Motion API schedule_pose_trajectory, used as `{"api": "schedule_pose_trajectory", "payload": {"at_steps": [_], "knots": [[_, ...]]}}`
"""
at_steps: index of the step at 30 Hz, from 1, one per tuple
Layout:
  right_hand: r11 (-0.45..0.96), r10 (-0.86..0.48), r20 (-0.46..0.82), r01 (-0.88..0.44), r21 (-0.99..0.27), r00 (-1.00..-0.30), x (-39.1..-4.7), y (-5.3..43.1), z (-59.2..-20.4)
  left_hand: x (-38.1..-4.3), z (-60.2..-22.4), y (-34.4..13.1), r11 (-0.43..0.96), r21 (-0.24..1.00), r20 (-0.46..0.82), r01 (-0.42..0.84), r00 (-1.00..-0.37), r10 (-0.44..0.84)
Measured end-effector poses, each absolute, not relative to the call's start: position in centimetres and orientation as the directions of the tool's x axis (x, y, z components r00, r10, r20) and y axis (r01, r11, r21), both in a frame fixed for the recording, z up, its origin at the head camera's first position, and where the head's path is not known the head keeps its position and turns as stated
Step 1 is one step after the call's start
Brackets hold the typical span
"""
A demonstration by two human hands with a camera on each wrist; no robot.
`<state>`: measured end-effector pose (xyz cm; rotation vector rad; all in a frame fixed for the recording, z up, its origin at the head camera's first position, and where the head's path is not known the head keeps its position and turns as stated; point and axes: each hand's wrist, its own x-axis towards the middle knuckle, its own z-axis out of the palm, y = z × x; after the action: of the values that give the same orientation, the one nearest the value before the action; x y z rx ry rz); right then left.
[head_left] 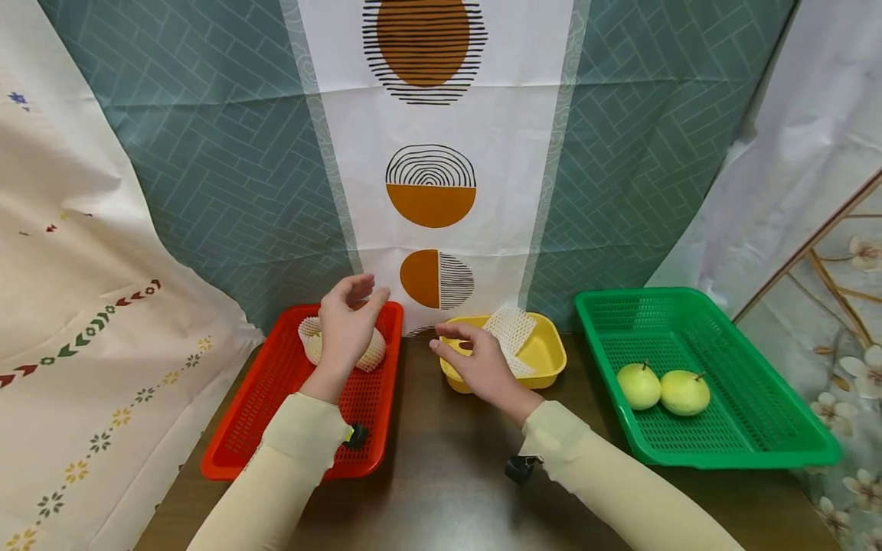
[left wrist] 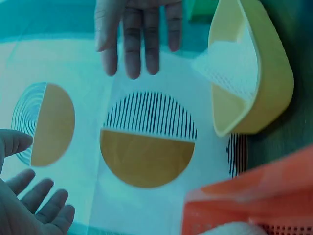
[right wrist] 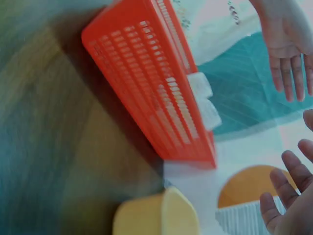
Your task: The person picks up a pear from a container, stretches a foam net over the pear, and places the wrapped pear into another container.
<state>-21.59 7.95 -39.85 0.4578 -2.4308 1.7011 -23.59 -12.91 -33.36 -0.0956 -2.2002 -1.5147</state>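
Dark brown tabletop (head_left: 448,474) lay nearest, with two pale sleeves (head_left: 606,482) reaching across it, a small black device at each wrist. Both hands were raised and empty, their fingers loosely extended and parted, the thumbs held away. Seen from the head, the left hand (head_left: 347,321) stood before the far end of a red basket (head_left: 241,428), partly hiding two netted fruits (head_left: 374,352) in white foam sleeves. The right hand (head_left: 482,363) was near a yellow tub (head_left: 547,352), blocking sight of its left portion; white foam nets (head_left: 511,329) lay in this tub, some draped against its back rim. To the right, a green basket (head_left: 744,413) held two yellow-green pears (head_left: 685,392) side by side, stems up, near its left wall. Beyond rose a teal cloth (head_left: 227,191) with a white central panel (head_left: 441,119) of orange circles, flanked by patterned pale cloths (head_left: 69,306).
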Motion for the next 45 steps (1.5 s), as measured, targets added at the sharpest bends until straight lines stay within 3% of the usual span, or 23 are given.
{"api": "schedule_pose_trajectory", "payload": {"at_steps": [12, 29, 38, 45], "knots": [[0.394, -0.131, 0.353, -0.375, -0.839, -0.926, -21.3, 12.5, -38.4, -22.0, -34.4, -8.0, 0.287, 0.888, 0.402, 0.359, -0.91, -0.103], [0.497, -0.109, 0.248, -0.269, -0.825, -0.963, -20.9, 15.7, -40.0, -21.4, -40.2, -4.4, 0.309, 0.915, 0.291, 0.259, -0.955, -0.062], [0.497, -0.047, 0.322, -0.302, -0.814, -0.946, -21.2, 19.4, -37.9, -22.0, -40.6, -1.2, 0.276, 0.91, 0.325, 0.309, -0.946, -0.013], [0.533, 0.061, 0.296, -0.22, -0.817, -0.953, -21.3, 24.4, -36.0, -22.1, -40.7, 3.3, 0.164, 0.921, 0.346, 0.353, -0.936, 0.07]]}}
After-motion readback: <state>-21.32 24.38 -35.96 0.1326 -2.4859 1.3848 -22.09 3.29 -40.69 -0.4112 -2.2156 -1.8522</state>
